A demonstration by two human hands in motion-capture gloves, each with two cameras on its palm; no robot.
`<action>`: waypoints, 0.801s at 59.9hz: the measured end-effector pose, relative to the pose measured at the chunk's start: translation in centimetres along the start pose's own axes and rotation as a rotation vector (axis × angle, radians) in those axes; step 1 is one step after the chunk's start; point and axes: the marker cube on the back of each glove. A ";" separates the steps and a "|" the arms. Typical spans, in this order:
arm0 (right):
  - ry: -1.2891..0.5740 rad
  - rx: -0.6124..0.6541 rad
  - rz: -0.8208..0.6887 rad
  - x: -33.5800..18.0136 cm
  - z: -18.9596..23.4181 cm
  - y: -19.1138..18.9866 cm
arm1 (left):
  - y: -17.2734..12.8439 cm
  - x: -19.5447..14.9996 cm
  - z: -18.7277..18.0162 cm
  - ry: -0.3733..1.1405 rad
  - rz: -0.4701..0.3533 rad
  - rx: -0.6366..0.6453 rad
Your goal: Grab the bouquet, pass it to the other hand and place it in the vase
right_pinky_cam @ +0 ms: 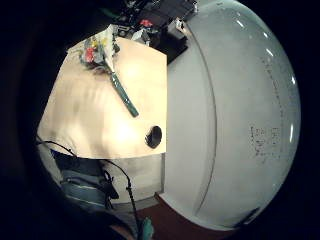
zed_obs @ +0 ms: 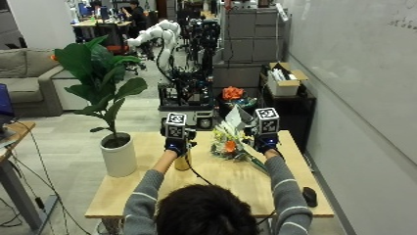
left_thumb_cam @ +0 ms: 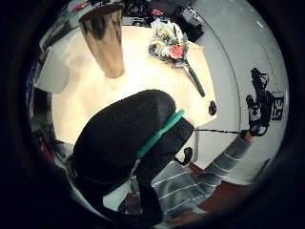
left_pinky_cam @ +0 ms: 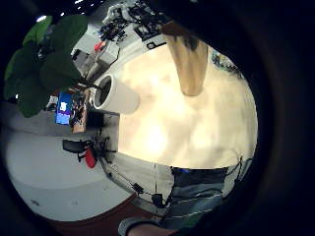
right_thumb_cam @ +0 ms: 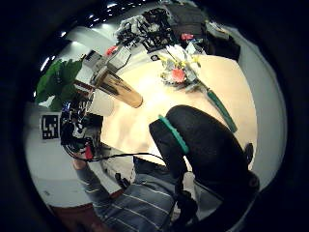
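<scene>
Both black-gloved hands are raised above the light wooden table, the left hand over the tall gold metallic vase and the right hand above the far right part of the tabletop. Neither hand has hold of anything; whether their fingers are straight or curled cannot be told from these views. In the left thumb-side palm view a rounded black gloved thumb fills the middle, apart from the things on the table. The bouquet of pale, yellow and orange-red flowers with a green wrapped stem lies flat on the table between the two hands, its stem pointing toward the right edge. The vase stands upright just left of it. A white cylindrical pot with a broad-leafed green plant stands at the table's left side, and a small black oval object rests near the right front corner.
</scene>
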 end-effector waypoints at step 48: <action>-0.032 0.028 -0.015 1.4 -2.8 -0.9 | -0.1 2.9 0.0 0.043 0.043 -0.002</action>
